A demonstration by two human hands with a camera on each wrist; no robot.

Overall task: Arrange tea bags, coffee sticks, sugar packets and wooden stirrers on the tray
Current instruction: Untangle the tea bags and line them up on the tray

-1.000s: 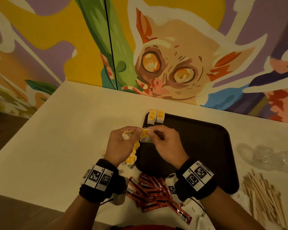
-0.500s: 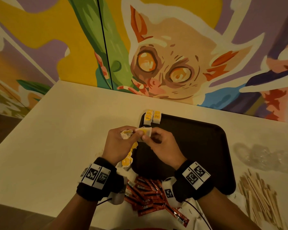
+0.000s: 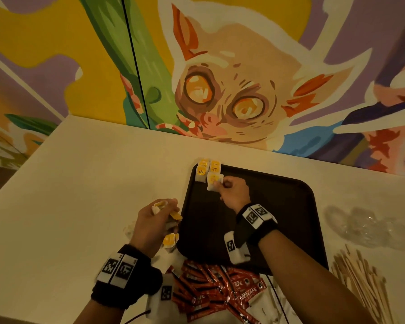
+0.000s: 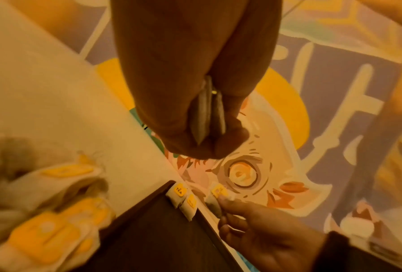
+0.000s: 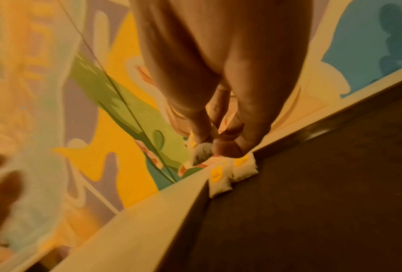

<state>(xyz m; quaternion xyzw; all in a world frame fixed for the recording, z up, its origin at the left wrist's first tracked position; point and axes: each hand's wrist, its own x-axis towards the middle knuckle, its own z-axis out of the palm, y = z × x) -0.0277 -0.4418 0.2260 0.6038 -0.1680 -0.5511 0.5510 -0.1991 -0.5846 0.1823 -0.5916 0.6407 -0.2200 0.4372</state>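
Observation:
A dark tray (image 3: 278, 220) lies on the white table. Two yellow-labelled tea bags (image 3: 207, 170) lean against its far left corner, also visible in the left wrist view (image 4: 183, 198) and the right wrist view (image 5: 230, 171). My right hand (image 3: 232, 192) pinches a third tea bag (image 3: 213, 183) just in front of them, above the tray. My left hand (image 3: 154, 220) hovers beside the tray's left edge and grips a bunch of tea bags (image 4: 206, 112). More loose tea bags (image 3: 170, 239) lie on the table under it. Red coffee sticks (image 3: 220, 288) are heaped at the near edge.
Wooden stirrers (image 3: 362, 284) are piled at the near right of the table. Crumpled clear plastic (image 3: 365, 225) lies right of the tray. A painted wall stands close behind the table's far edge.
My hands have parted. The right hand carried one tea bag forward to the tray's far left corner, and the left hand drew back toward the tray's left edge with its bunch.

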